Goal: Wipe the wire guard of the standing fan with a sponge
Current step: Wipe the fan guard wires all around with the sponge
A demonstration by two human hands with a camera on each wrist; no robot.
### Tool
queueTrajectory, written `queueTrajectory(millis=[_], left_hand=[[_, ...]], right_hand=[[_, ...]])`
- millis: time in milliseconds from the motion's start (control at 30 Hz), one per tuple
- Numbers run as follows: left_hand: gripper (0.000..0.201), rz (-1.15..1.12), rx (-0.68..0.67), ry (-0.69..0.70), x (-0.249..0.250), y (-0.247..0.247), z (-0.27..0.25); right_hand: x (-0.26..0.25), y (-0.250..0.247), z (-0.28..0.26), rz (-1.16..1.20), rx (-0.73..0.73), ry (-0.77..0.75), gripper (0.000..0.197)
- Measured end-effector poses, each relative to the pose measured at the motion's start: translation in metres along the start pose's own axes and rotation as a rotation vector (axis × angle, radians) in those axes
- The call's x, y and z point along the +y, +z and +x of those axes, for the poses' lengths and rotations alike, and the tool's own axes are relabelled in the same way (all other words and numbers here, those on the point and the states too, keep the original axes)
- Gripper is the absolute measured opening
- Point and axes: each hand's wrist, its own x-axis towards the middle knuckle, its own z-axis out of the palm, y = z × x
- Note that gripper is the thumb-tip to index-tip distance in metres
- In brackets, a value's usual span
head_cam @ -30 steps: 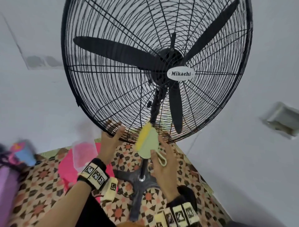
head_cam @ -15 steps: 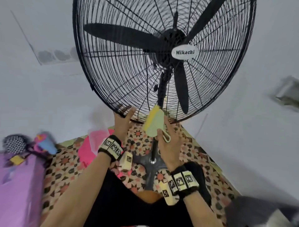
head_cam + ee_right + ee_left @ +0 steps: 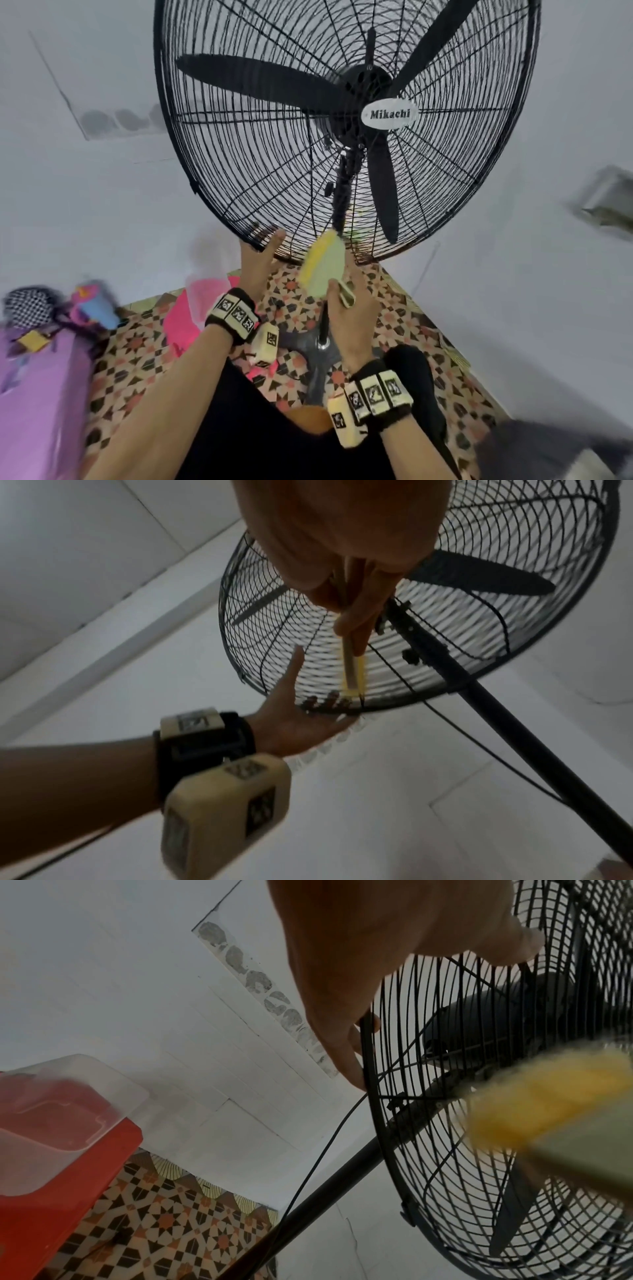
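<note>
Still pressed to the wire guard [image 3: 428, 192], the sponge [image 3: 323, 267] stays pinched by the right hand [image 3: 349, 308]; left hand [image 3: 255, 263] still grips the rim.

Both hands at wire guard [image 3: 274, 144] btm rim, right hand [image 3: 349, 308] w/ sponge [image 3: 323, 265].

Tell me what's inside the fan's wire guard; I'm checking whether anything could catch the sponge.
Inside the wire guard sit three black blades on a dark hub. The Mikachi badge covers the hub's centre.
</note>
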Motion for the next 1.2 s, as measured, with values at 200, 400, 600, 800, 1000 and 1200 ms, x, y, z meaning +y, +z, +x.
queueTrajectory(millis=[200,400,600,800,1000,1200], left_hand=[[0.097,-0.022,0.012,-0.007,-0.008,0.001,0.003],[0.095,0.036,0.018,-0.017,-0.018,-0.003,0.011],[0.086,-0.024,-0.012,0.01,-0.017,-0.004,0.011],[0.084,0.024,0.024,-0.032,-0.017,-0.01,0.019],[0.048,0.02,-0.017,0.063,-0.008,-0.006,0.01],[0.057,0.049,-0.038,0.101,-0.007,-0.006,0.011]], right_hand=[[0.014,0.019,-0.009,-0.092,0.021,0.005,0.052],[0.047,0.044,-0.025,-0.082,-0.029,0.233,0.034],[0.049,0.067,0.009,-0.121,-0.177,0.428,0.023],[0.052,0.074,-0.032,-0.03,0.109,0.335,0.039],[0.056,0.079,-0.002,-0.156,-0.066,0.407,0.037],[0.047,0.069,-0.027,0.016,0.239,0.341,0.032]])
